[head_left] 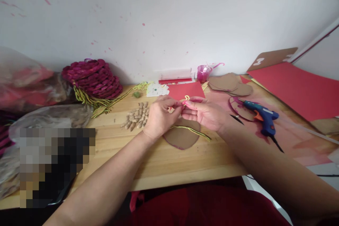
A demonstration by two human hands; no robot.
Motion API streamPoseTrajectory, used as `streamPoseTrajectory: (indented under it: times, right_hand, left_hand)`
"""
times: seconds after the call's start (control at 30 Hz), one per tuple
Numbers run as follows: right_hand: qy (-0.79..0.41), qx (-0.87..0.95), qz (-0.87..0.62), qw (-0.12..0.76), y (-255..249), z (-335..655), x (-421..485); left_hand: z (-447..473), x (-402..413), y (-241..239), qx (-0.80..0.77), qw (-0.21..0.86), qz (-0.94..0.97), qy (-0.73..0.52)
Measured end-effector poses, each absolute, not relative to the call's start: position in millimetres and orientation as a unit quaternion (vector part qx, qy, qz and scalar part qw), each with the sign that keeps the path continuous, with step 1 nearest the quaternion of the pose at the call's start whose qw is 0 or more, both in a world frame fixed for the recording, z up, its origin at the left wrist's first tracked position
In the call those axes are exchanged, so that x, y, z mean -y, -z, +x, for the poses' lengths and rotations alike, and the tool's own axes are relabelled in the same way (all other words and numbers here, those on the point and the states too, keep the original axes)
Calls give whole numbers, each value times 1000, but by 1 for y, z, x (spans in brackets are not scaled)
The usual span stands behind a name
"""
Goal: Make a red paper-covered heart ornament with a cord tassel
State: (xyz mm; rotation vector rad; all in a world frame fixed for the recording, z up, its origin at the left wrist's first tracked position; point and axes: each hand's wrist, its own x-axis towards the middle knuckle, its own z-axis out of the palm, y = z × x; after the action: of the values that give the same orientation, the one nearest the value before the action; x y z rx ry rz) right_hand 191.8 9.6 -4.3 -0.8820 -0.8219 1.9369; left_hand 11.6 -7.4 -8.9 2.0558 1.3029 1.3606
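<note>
My left hand [162,114] and my right hand [205,113] meet over the middle of the table, both closed in a pinch. Between their fingertips is a small, pale yellow curled strand [187,97], its loop sticking up above the right fingers. Part of it is hidden by the fingers. Below the hands lies a rounded brown cardboard piece [182,139] with a dark reddish edge. Green and dark yarn strands [193,129] cross that cardboard and reach past its right side. Just left of my left hand, peanuts in shells [135,117] lie in a heap.
A blue glue gun [265,114] rests at right by a stained cardboard disc [234,104]. Behind are cardboard pieces [225,82], a pink cup [203,73] and red paper [189,90]. Purple bundles [92,77] with yarn and plastic bags [26,81] crowd the left.
</note>
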Motion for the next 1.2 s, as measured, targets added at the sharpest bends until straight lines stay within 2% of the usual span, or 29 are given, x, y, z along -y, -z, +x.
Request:
streamPoseTrajectory:
  times: [0.07,0.23,0.33,0.7,1.2]
  right_hand:
    - [-770,329,-362,410,4,192,-10]
    - [-741,368,-383,411,6,192,-11]
    - [-738,388,-370,409,6,192,-10]
    - [-738,385,-362,419,7,189,-9]
    - [-726,390,-382,418,2,189,-6]
  left_hand:
    - [12,7,8,-475,243,703,-471]
    - [9,6,7,-494,540,561,-387]
    - [9,4,6,-486,615,491,-380]
    - [9,3,3,-471,671,450,-353]
    - [7,2,2,-454,682,461,-341]
